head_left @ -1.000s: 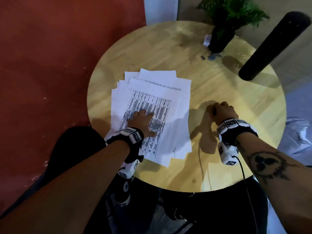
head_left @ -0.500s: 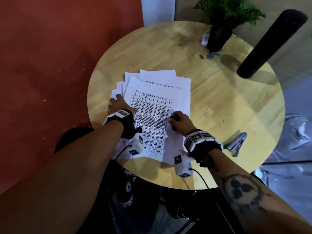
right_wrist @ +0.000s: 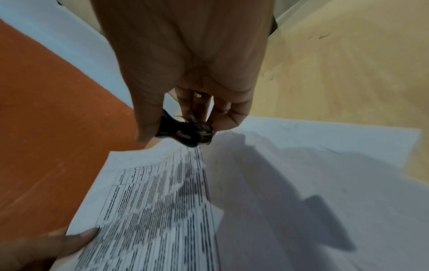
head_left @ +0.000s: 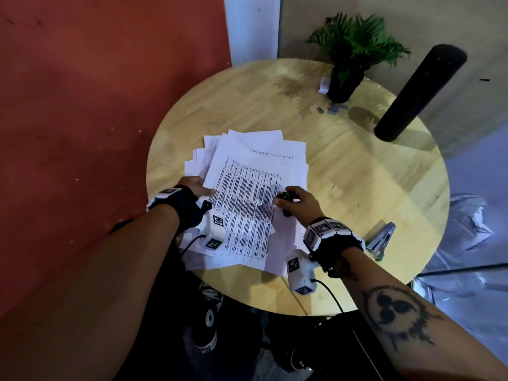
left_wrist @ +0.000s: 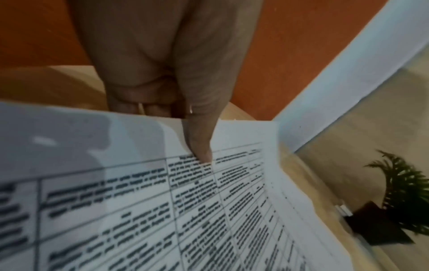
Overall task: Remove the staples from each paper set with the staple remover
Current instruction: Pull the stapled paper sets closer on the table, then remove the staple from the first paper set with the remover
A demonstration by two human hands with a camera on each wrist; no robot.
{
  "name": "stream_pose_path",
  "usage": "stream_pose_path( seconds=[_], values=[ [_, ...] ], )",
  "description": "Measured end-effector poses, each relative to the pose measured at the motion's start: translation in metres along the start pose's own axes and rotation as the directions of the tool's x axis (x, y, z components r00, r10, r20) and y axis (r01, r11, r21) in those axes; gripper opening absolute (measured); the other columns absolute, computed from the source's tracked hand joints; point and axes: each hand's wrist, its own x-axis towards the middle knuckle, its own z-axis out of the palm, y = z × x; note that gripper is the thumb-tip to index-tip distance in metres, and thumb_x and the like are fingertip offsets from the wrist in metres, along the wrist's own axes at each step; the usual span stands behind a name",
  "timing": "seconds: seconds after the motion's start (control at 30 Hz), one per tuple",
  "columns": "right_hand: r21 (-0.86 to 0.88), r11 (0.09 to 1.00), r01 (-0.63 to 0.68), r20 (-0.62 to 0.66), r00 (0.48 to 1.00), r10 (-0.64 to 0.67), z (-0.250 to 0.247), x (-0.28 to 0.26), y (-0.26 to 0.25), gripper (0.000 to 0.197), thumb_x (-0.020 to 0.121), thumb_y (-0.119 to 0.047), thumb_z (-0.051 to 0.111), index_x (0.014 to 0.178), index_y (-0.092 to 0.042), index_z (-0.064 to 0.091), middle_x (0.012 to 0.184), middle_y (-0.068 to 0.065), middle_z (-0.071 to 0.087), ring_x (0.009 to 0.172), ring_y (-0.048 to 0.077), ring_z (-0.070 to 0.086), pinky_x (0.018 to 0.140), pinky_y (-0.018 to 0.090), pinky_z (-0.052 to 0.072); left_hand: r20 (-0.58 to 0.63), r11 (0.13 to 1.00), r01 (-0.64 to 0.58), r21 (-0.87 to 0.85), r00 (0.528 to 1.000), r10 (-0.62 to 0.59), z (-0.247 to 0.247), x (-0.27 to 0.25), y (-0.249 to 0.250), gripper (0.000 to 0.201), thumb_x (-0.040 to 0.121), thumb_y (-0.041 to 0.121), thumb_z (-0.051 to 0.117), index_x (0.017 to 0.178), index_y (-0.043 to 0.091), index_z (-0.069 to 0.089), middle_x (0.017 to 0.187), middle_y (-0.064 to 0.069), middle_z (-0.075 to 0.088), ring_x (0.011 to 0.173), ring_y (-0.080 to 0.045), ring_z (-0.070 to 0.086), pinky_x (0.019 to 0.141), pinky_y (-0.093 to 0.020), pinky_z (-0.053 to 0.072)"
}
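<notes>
Now: Both Hands on the Top Paper Set

Broadly, the round light-wood table [head_left: 357, 188] carries everything. A black cylindrical post [head_left: 417, 92] leans over its far right edge, and a green fern in a dark pot [head_left: 349, 64] stands at the far edge. A loose pile of white paper sets [head_left: 288, 158] lies toward the table's left and near edge; its top sheet, a white page printed with a black table [head_left: 247, 204], is tilted on the pile.

The left hand [head_left: 196, 187] pinches that top sheet's left edge, thumb [left_wrist: 199, 143] on the print and the other fingers tucked beneath. The right hand [head_left: 295, 202] has its fingers curled round a small black staple remover [right_wrist: 185, 134], held at the sheet's right edge. A silver metal stapler [head_left: 380, 242] lies near the table's near right edge, well apart from the papers.
</notes>
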Motion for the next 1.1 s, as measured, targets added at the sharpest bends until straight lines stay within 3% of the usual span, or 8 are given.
stream_pose_path(
  seconds=[0.1, 0.23, 0.37, 0.47, 0.7, 0.83, 0.97, 1.1],
  values=[
    [0.230, 0.973, -0.019, -0.030, 0.999, 0.026, -0.014, -0.005, -0.013, 0.021, 0.074, -0.026, 0.078, 0.090, -0.020, 0.066, 0.088, 0.004, 0.064, 0.079, 0.019, 0.059, 0.075, 0.035, 0.050, -0.151, 0.973, -0.173, -0.155, 0.977, 0.150, -0.005, -0.002, -0.002, 0.023, 0.078, 0.014, 0.077, 0.070, 0.011, 0.055, 0.086, -0.006, 0.056, 0.084, -0.016, 0.050, 0.070, -0.025, 0.033],
    [0.506, 0.860, -0.073, 0.054, 0.997, 0.053, -0.037, -0.015, -0.025, 0.028, 0.076, -0.018, 0.076, 0.102, -0.020, 0.065, 0.111, 0.008, 0.055, 0.077, 0.016, 0.059, 0.064, 0.025, 0.043, -0.223, 0.916, -0.314, -0.248, 0.939, 0.261, -0.023, -0.019, 0.001, 0.039, 0.077, 0.006, 0.075, 0.057, 0.018, 0.043, 0.044, 0.017, 0.049, 0.048, 0.006, 0.044, 0.055, -0.017, 0.030],
    [0.577, 0.816, -0.019, 0.077, 0.997, -0.032, -0.055, -0.035, -0.051, 0.021, 0.079, -0.018, 0.071, 0.098, -0.025, 0.066, 0.091, -0.001, 0.063, 0.069, 0.010, 0.064, 0.073, 0.026, 0.044, -0.211, 0.812, -0.398, -0.426, 0.917, 0.339, -0.054, -0.041, 0.010, 0.022, 0.078, 0.004, 0.074, 0.070, 0.011, 0.054, 0.075, -0.006, 0.062, 0.073, -0.017, 0.055, 0.076, -0.030, 0.042],
    [0.669, 0.743, 0.017, 0.093, 0.990, -0.106, -0.066, -0.049, -0.071, 0.021, 0.075, -0.026, 0.070, 0.096, -0.025, 0.065, 0.080, -0.002, 0.063, 0.074, 0.013, 0.062, 0.064, 0.022, 0.045, -0.201, 0.751, -0.416, -0.513, 0.909, 0.366, -0.073, -0.062, 0.027, 0.018, 0.083, -0.003, 0.065, 0.077, 0.013, 0.057, 0.067, 0.012, 0.071, 0.064, 0.001, 0.064, 0.071, -0.017, 0.051],
    [0.739, 0.652, 0.171, 0.052, 0.950, -0.309, -0.092, -0.086, -0.102, 0.082, 0.026, -0.049, 0.093, 0.099, -0.023, 0.065, 0.079, -0.010, 0.067, 0.071, 0.005, 0.065, 0.054, 0.016, 0.047, -0.141, 0.657, -0.529, -0.537, 0.824, 0.549, -0.102, -0.112, 0.067, 0.023, 0.084, -0.001, 0.064, 0.095, 0.019, 0.061, 0.078, 0.016, 0.073, 0.077, 0.002, 0.066, 0.075, -0.016, 0.052],
    [0.699, 0.665, 0.263, 0.035, 0.916, -0.400, -0.105, -0.111, -0.108, 0.070, 0.027, -0.049, 0.092, 0.090, -0.026, 0.074, 0.081, -0.008, 0.069, 0.074, 0.004, 0.065, 0.055, 0.017, 0.049, -0.287, 0.582, -0.655, -0.482, 0.746, 0.601, -0.121, -0.139, 0.090, 0.059, 0.057, 0.036, 0.085, 0.104, 0.024, 0.052, 0.103, 0.007, 0.065, 0.096, -0.010, 0.061, 0.086, -0.028, 0.051],
    [0.660, 0.681, 0.317, 0.052, 0.885, -0.463, -0.116, -0.132, -0.112, 0.067, 0.027, -0.043, 0.094, 0.088, -0.024, 0.076, 0.086, -0.005, 0.069, 0.078, 0.008, 0.067, 0.058, 0.022, 0.053, -0.417, 0.468, -0.705, -0.533, 0.701, 0.579, -0.133, -0.155, 0.120, 0.077, 0.057, 0.031, 0.089, 0.120, 0.029, 0.045, 0.113, -0.001, 0.060, 0.112, -0.021, 0.056, 0.105, -0.043, 0.042],
    [0.628, 0.686, 0.368, 0.040, 0.865, -0.500, -0.128, -0.143, -0.113, 0.067, 0.030, -0.040, 0.094, 0.092, -0.023, 0.076, 0.092, 0.000, 0.070, 0.081, 0.014, 0.068, 0.062, 0.024, 0.054, -0.455, 0.472, -0.748, -0.466, 0.660, 0.597, -0.137, -0.162, 0.147, 0.081, 0.065, 0.011, 0.083, 0.134, 0.014, 0.042, 0.095, 0.009, 0.054, 0.096, -0.010, 0.054, 0.093, -0.026, 0.044]
  ],
)
